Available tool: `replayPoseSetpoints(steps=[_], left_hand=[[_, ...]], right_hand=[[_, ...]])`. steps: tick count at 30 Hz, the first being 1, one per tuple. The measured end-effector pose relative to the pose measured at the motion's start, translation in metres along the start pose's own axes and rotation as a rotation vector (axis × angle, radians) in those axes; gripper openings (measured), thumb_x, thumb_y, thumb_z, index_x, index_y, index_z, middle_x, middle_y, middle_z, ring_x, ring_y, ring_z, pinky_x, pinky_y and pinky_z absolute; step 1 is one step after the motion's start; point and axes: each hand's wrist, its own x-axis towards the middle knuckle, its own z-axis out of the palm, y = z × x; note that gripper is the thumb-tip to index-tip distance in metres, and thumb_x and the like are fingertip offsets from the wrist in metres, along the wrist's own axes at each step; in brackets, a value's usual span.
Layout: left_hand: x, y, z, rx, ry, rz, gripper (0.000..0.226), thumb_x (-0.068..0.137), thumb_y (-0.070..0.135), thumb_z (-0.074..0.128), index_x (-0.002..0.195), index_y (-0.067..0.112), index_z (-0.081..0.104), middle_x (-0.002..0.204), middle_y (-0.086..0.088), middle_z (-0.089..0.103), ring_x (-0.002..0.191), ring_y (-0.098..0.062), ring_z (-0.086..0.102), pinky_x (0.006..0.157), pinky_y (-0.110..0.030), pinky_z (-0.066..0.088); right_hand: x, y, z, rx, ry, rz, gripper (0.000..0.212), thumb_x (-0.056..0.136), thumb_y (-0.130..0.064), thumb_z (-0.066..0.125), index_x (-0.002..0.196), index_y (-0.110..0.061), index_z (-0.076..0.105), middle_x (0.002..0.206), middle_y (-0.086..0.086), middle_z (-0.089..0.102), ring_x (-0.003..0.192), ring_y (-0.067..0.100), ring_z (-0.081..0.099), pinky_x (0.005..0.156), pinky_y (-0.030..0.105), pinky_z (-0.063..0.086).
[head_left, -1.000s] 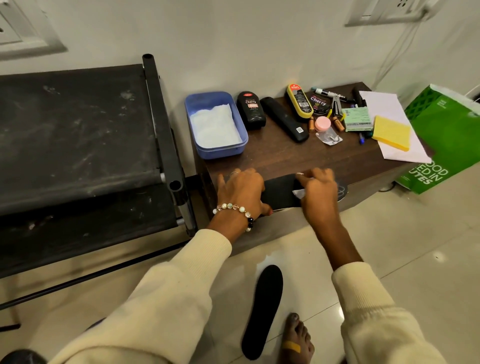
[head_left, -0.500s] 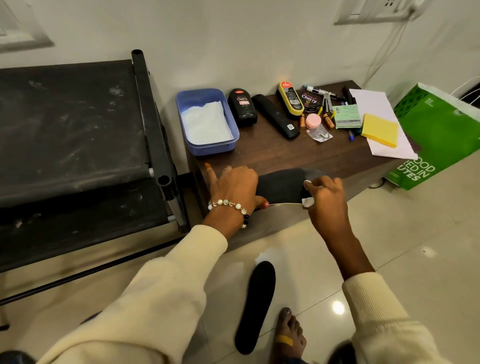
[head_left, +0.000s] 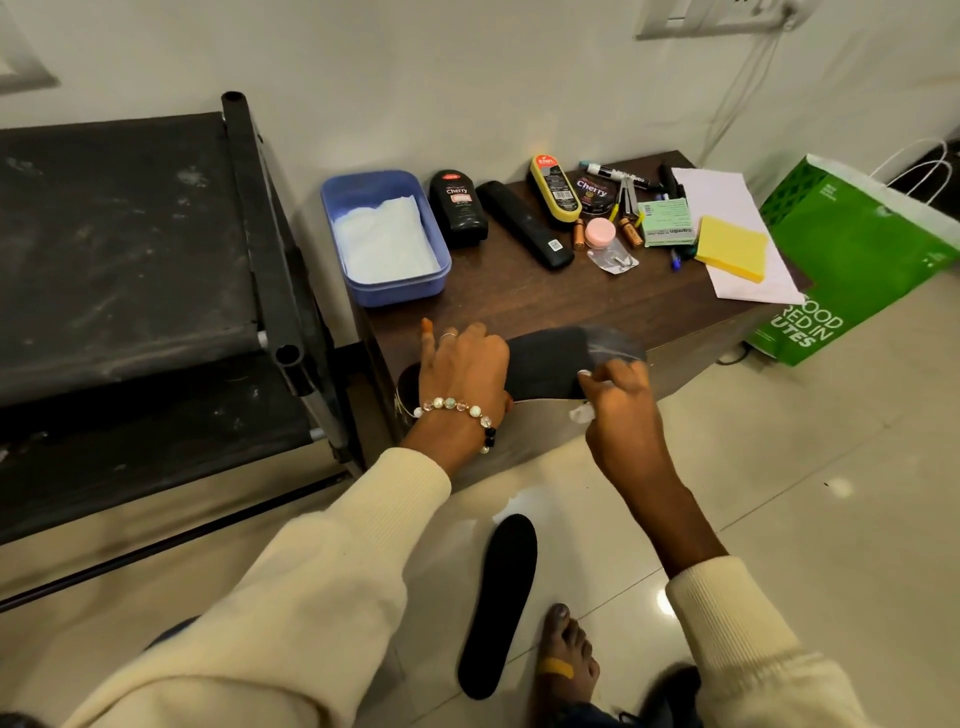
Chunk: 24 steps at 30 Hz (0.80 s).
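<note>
A black shoe insole (head_left: 550, 361) lies along the front edge of the brown wooden table (head_left: 519, 299). My left hand (head_left: 465, 371) presses down on its left end, thumb tucked under the edge. My right hand (head_left: 618, 402) pinches a small white wad of tissue (head_left: 582, 413) at the insole's right part. The insole's right tip is motion-blurred. A second black insole (head_left: 501, 605) lies on the tiled floor below, beside my bare foot (head_left: 566, 660).
On the table stand a blue tub with white tissue (head_left: 384, 236), a Cherry polish bottle (head_left: 458, 208), a black brush (head_left: 524, 223), a yellow-rimmed polish sponge (head_left: 555, 188), a yellow pad (head_left: 732, 248) and papers. A green bag (head_left: 852, 260) stands right; a black rack (head_left: 130, 260) stands left.
My right hand has drawn back from the insole's far right toward its near edge with the tissue. The left hand stays pressed on the left end.
</note>
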Motion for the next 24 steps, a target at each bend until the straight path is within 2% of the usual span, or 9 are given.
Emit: replayPoseSetpoints(steps=[3,4,9,11,14,16,19,21,24], left_hand=[[0.001,0.001,0.000,-0.008,0.000,-0.005,0.050,0.081,0.037,0.075,0.122,0.013,0.060,0.126,-0.007,0.056,0.121,-0.029,0.051,0.115,-0.048,0.022],[0.002,0.001,0.001,-0.010,0.009,-0.004,0.051,0.081,0.037,0.075,0.124,0.015,0.059,0.126,-0.007,0.056,0.120,-0.028,0.052,0.113,-0.047,0.026],[0.000,0.001,0.004,-0.041,0.012,0.020,0.057,0.085,0.034,0.071,0.137,0.030,0.050,0.134,-0.005,0.049,0.127,-0.029,0.044,0.107,-0.047,0.032],[0.000,0.001,0.005,-0.047,0.010,0.019,0.055,0.085,0.033,0.071,0.136,0.030,0.051,0.135,-0.005,0.047,0.128,-0.029,0.042,0.107,-0.048,0.032],[0.000,0.003,0.005,-0.041,0.003,0.007,0.054,0.085,0.031,0.071,0.136,0.029,0.052,0.136,-0.004,0.046,0.129,-0.030,0.041,0.108,-0.049,0.032],[0.000,0.004,0.005,-0.039,-0.001,0.005,0.053,0.085,0.031,0.071,0.135,0.029,0.052,0.136,-0.004,0.046,0.129,-0.030,0.040,0.108,-0.049,0.032],[0.000,0.004,0.006,-0.038,0.005,0.011,0.052,0.086,0.031,0.070,0.135,0.028,0.053,0.135,-0.004,0.046,0.128,-0.030,0.041,0.108,-0.049,0.033],[0.000,0.003,0.005,-0.042,0.006,0.015,0.051,0.087,0.031,0.069,0.135,0.029,0.053,0.135,-0.004,0.046,0.127,-0.030,0.042,0.107,-0.049,0.034],[0.001,0.002,0.004,-0.048,0.004,0.019,0.051,0.086,0.032,0.070,0.135,0.032,0.054,0.132,-0.003,0.046,0.125,-0.030,0.043,0.106,-0.048,0.034]], right_hand=[[-0.006,-0.010,0.006,0.012,-0.031,-0.134,0.055,0.041,0.026,0.073,0.092,0.006,0.072,0.089,0.022,0.065,0.083,0.041,0.061,0.060,0.036,0.054],[-0.006,-0.008,0.006,0.003,-0.019,-0.151,0.056,0.040,0.026,0.073,0.092,0.006,0.072,0.089,0.021,0.065,0.081,0.041,0.061,0.059,0.035,0.054],[-0.007,0.019,-0.001,0.025,0.001,0.069,0.047,0.072,0.014,0.068,0.117,0.001,0.064,0.118,0.021,0.058,0.111,0.036,0.050,0.084,0.037,0.050],[-0.009,0.012,0.000,0.027,0.012,0.038,0.045,0.070,0.017,0.067,0.112,0.002,0.066,0.112,0.021,0.060,0.106,0.037,0.053,0.078,0.037,0.051],[-0.013,-0.006,0.004,0.056,0.005,-0.101,0.053,0.047,0.026,0.071,0.095,0.004,0.072,0.091,0.021,0.064,0.084,0.039,0.061,0.058,0.034,0.053],[-0.014,-0.005,0.004,0.046,-0.005,-0.155,0.056,0.039,0.026,0.074,0.091,0.004,0.073,0.087,0.021,0.065,0.078,0.040,0.062,0.055,0.034,0.054],[-0.011,0.016,0.000,0.078,-0.002,-0.030,0.050,0.058,0.022,0.071,0.104,0.002,0.070,0.102,0.023,0.063,0.096,0.040,0.057,0.073,0.039,0.056],[-0.011,0.027,-0.001,0.076,0.013,0.081,0.046,0.071,0.017,0.066,0.114,0.001,0.065,0.115,0.020,0.060,0.109,0.036,0.050,0.083,0.037,0.050],[-0.011,0.019,0.000,0.053,0.016,0.071,0.043,0.072,0.016,0.067,0.113,0.002,0.066,0.113,0.020,0.061,0.108,0.036,0.051,0.081,0.035,0.050]])
